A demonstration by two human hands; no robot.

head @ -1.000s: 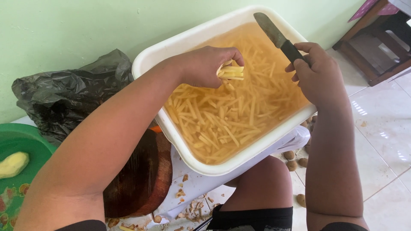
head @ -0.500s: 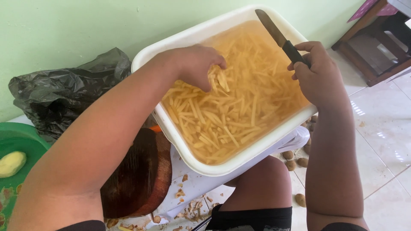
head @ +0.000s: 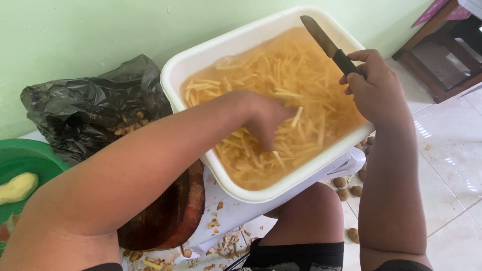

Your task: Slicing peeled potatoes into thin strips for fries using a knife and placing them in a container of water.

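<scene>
Left hand [head: 263,120] dips loose-fingered into the potato strips [head: 296,85] soaking in the white tub [head: 201,60], grasping nothing visible. Right hand [head: 374,90] clenches the knife [head: 329,45], blade up over the water. Step looks like stirring the soak; knife should keep clear.

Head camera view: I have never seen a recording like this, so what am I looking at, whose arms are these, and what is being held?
The picture comes from a camera worn on a person's head, looking down at their own bare arms; there is no machine. The left hand dips among the potato strips soaking in a white tub of water. The right hand grips a knife by its dark handle, blade pointing up and away over the tub. Beside the tub lie a round wooden cutting board, a crumpled black plastic bag and a green basin with a peeled potato. Peel scraps and small potatoes lie on the tiled floor.
</scene>
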